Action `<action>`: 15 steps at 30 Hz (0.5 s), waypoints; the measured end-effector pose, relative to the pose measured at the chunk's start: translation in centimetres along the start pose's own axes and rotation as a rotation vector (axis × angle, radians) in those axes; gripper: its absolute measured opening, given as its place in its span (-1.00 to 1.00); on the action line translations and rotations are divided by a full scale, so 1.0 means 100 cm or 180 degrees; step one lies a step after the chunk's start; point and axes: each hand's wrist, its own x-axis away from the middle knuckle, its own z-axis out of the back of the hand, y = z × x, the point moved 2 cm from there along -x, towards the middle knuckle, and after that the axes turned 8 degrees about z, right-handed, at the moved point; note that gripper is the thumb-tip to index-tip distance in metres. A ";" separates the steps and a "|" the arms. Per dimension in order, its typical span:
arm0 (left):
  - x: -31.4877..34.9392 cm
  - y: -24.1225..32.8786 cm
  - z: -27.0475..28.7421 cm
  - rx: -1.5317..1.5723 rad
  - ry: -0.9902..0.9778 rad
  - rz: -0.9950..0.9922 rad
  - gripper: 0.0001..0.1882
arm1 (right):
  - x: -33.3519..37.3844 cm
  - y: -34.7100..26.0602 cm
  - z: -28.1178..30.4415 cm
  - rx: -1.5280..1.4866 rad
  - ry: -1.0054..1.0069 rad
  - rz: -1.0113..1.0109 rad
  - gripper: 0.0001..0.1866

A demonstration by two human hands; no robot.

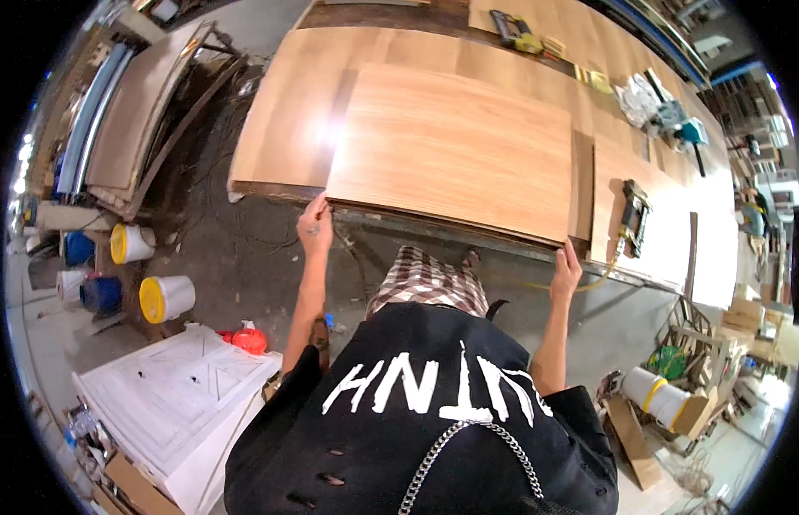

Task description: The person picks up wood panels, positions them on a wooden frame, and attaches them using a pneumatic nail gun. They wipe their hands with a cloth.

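Observation:
A light wood-grain panel (455, 150) lies in front of me over larger sheets of similar grain (283, 103) on the worktable. At its near left corner, my left hand (315, 227) is closed on the edge, fingers pinched together. My right hand (567, 268) grips the near right corner the same way, its thumb and fingers at the edge. The panel's near edge overhangs slightly toward me. Right of it, a dark nail gun (634, 215) with a yellowish hose rests on another wood sheet (607, 202).
A yellow-and-black nail gun (517, 33) and a teal power tool (689, 130) lie across the table's far side. Boards (146, 116) lean at the left. Yellow-lidded buckets (167, 299) stand on the floor, near a white panelled door (180, 395). More buckets (655, 397) lie at right.

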 end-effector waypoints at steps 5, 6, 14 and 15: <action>0.015 0.031 -0.004 -0.0214 0.0074 0.0455 -0.72 | -0.005 0.001 0.009 0.0499 0.0014 0.0354 -0.58; 0.010 0.005 0.001 -0.0141 0.0157 0.0400 -0.72 | -0.008 0.006 0.003 0.0429 0.0019 0.0267 -0.57; 0.006 0.034 -0.002 -0.1227 -0.0087 -0.0109 -0.64 | -0.004 -0.015 0.001 0.1723 0.0200 0.0802 -0.56; 0.004 0.032 -0.001 -0.1451 -0.0094 -0.0293 -0.64 | -0.004 -0.016 0.000 0.1655 0.0237 0.0860 -0.58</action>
